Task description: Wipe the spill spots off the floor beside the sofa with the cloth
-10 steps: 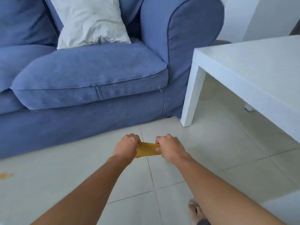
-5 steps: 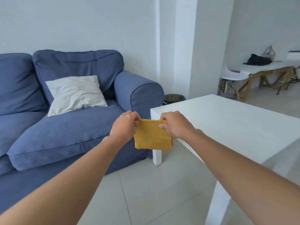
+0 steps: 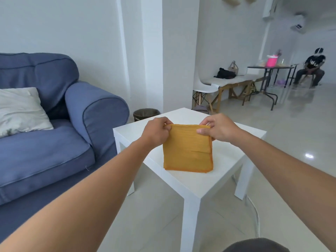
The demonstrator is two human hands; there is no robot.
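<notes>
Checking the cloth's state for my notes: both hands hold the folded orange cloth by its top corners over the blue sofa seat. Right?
Not quite. The left hand and right hand do pinch the cloth by its top corners, but the head view shows it over the white table, not the sofa seat.

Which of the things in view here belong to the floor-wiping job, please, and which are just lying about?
Job: orange cloth, held by left hand and right hand; blue sofa; floor.

Lying about: white side table, pillow, waste basket, far trestle table.
</notes>
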